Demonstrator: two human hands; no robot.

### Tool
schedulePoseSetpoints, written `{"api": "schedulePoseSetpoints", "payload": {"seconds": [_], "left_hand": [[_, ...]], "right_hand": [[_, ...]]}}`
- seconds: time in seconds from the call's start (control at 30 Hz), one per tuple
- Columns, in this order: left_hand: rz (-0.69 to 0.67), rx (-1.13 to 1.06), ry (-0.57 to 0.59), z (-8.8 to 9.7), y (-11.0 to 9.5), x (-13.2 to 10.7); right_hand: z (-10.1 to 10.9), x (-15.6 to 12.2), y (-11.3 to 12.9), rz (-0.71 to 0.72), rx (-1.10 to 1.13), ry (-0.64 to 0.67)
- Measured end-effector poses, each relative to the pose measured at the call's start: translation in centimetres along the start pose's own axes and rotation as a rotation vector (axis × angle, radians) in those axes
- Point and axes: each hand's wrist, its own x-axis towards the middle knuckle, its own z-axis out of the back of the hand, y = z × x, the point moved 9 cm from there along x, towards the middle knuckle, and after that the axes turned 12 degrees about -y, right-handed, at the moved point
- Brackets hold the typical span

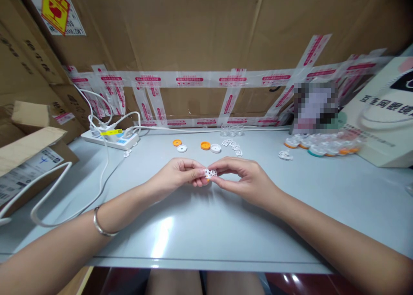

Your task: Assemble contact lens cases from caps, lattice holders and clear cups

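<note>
Together, left hand (176,175), right hand (245,179), pinched disc (210,173), cups (231,130)

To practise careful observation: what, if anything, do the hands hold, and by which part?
The left hand and right hand pinch a small white perforated piece, orange beneath, by its opposite edges.

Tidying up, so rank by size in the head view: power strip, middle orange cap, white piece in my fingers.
1. power strip, clearly largest.
2. middle orange cap and white piece look alike; the piece is nearer and partly hidden, so unranked.
</note>
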Motion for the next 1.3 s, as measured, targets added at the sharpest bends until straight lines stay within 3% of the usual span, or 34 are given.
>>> {"api": "schedulePoseSetpoints", "payload": {"seconds": [0.57, 1.07, 1.3], "left_hand": [[-0.060, 0.151, 0.009, -0.6, -0.1, -0.2], [-0.077, 0.156, 0.013, -0.6, 0.0, -0.1], [-0.170, 0.266, -0.001, -0.9, -0.5, -0.5]], "right_hand": [[-1.8, -1.0, -3.9, -0.463, 0.211, 0.151], [-2.1, -1.1, -4.3, -0.503, 0.282, 0.156], [-1.7, -0.9, -4.2, -0.449, 0.247, 0.123]]}}
